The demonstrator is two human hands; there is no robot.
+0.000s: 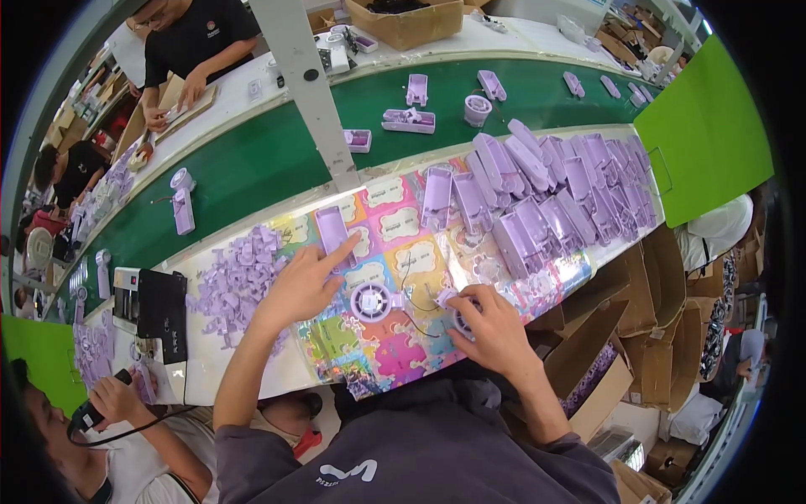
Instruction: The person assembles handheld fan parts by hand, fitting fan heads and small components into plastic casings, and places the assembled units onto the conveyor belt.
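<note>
My left hand (304,284) reaches over the near end of a light purple plastic housing (332,225), index finger stretched out beside its right edge. The hand looks open, though its other fingers are partly hidden. My right hand (491,326) is closed on a small round purple fan head (463,320), mostly covered by the fingers. Between the hands, a second round fan head (372,301) with a white hub lies on the colourful printed mat (403,354). Thin dark wires (413,315) run across the mat between the two fan heads.
Many purple housings (579,189) are heaped on the right. A pile of small purple parts (235,281) lies left, beside a black box-shaped device (161,304). Beyond runs a green conveyor (252,176), with a metal post (311,92) before it. A co-worker's hand (117,396) grips a black tool.
</note>
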